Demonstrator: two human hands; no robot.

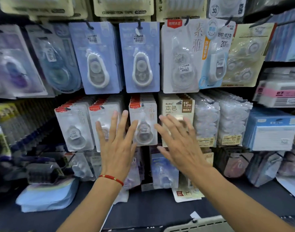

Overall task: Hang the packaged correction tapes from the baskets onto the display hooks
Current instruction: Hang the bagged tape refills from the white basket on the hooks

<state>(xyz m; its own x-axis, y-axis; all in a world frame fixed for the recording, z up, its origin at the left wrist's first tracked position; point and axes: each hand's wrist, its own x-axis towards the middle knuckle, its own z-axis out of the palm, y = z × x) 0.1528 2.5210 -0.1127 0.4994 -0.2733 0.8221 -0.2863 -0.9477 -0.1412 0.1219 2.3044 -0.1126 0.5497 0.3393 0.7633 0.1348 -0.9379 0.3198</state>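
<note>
Packaged correction tapes hang in rows on display hooks across the wall. My left hand (117,141), with a red string bracelet on the wrist, is spread flat with straight fingers in front of a stack of white packs (103,121). My right hand (178,141) is also spread, fingers straight, in front of a beige "15M" pack (177,106). Between the two hands hangs a white pack with a red tab (143,124). Neither hand holds anything. I cannot tell whether the fingertips touch the packs.
Blue-carded tapes (140,57) hang in the row above. Loose packs (185,195) and a pile of blue packets (46,196) lie on the dark shelf below. A grey basket rim (198,226) shows at the bottom edge.
</note>
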